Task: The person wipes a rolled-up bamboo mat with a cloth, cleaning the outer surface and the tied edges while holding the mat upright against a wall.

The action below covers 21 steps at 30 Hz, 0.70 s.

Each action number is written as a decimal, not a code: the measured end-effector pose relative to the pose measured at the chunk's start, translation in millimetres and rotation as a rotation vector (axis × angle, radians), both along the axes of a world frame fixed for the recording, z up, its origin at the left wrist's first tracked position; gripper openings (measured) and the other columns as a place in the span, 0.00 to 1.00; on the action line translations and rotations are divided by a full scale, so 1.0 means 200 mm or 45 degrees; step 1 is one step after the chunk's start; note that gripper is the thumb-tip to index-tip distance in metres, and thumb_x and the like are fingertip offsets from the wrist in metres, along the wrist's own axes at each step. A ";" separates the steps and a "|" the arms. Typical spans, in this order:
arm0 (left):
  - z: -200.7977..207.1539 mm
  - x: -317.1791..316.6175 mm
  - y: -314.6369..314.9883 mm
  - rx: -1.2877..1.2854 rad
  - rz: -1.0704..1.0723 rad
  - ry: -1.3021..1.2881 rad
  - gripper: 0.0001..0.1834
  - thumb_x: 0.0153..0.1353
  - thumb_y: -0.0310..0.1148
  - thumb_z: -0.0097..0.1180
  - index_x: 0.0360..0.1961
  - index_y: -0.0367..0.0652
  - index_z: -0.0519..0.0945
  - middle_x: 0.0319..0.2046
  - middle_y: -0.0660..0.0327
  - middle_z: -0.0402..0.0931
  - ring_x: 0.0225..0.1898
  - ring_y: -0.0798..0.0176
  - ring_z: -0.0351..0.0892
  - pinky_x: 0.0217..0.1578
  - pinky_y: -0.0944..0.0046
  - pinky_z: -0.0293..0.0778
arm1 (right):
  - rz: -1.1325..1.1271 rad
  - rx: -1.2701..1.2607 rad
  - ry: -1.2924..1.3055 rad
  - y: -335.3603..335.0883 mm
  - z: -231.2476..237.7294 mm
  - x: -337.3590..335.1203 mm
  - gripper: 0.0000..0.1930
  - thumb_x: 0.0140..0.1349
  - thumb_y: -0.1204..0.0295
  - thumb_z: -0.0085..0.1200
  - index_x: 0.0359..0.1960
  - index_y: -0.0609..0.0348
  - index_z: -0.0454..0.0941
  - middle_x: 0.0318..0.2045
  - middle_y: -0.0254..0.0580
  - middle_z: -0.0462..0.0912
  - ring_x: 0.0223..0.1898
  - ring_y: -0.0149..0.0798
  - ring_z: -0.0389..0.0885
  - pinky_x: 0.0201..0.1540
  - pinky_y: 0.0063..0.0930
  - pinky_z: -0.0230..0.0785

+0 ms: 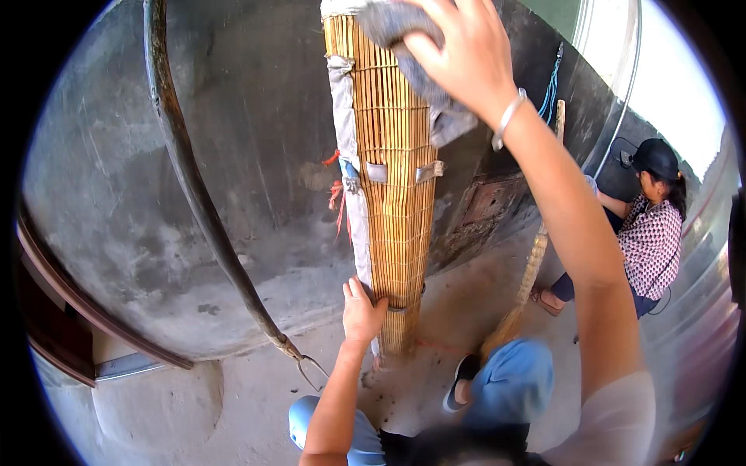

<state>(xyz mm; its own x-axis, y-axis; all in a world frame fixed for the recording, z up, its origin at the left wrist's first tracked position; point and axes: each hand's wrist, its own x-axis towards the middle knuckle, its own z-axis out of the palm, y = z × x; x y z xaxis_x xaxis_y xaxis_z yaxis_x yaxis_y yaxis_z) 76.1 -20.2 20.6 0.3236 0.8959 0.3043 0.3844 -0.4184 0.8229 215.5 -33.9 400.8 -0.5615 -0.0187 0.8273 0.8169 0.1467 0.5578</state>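
Observation:
A rolled mat of thin yellow slats (392, 210) stands upright in front of me, its left edge bound in pale cloth. My left hand (364, 312) lies against its lower left side, fingers stretched upward and thumb apart. Up high, my right hand (470, 54), with a bracelet at its wrist, is closed on a grey cloth (423, 66). That cloth touches the upper right of the mat, and one corner hangs down. Red ties (338, 190) dangle from the mat's left edge.
A long-handled fork (190, 163) leans on the dark wall at left, prongs down. Right of the mat a broom (532, 268) leans. Farther right sits a person in a black cap and patterned shirt (653, 237). A brown frame (101, 311) curves at lower left.

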 end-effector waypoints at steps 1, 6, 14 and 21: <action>0.00 0.01 0.00 0.007 -0.006 -0.007 0.33 0.49 0.29 0.65 0.49 0.36 0.57 0.45 0.41 0.63 0.46 0.33 0.68 0.43 0.44 0.70 | -0.030 -0.037 0.025 -0.01 0.06 -0.03 0.18 0.47 0.73 0.56 0.44 0.54 0.77 0.41 0.45 0.75 0.45 0.49 0.74 0.48 0.39 0.70; 0.01 0.01 0.03 -0.005 -0.016 0.023 0.33 0.49 0.31 0.62 0.51 0.33 0.57 0.46 0.38 0.64 0.46 0.30 0.70 0.45 0.42 0.72 | 0.060 -0.210 -0.043 0.14 -0.06 -0.04 0.14 0.42 0.72 0.58 0.35 0.55 0.79 0.33 0.43 0.76 0.37 0.50 0.75 0.41 0.39 0.71; -0.04 0.02 0.04 0.032 0.055 0.024 0.33 0.50 0.30 0.64 0.52 0.36 0.57 0.46 0.41 0.63 0.44 0.32 0.70 0.42 0.44 0.71 | 0.039 -0.567 -0.021 0.00 -0.78 0.03 0.09 0.42 0.68 0.58 0.26 0.53 0.73 0.25 0.36 0.68 0.29 0.40 0.69 0.32 0.34 0.67; -0.04 0.00 0.00 -0.035 -0.007 0.054 0.33 0.50 0.30 0.63 0.51 0.35 0.57 0.47 0.40 0.63 0.45 0.31 0.70 0.43 0.43 0.71 | 0.080 -0.962 -0.119 -0.15 -0.83 0.06 0.14 0.38 0.70 0.60 0.30 0.53 0.75 0.30 0.35 0.70 0.34 0.40 0.71 0.38 0.35 0.68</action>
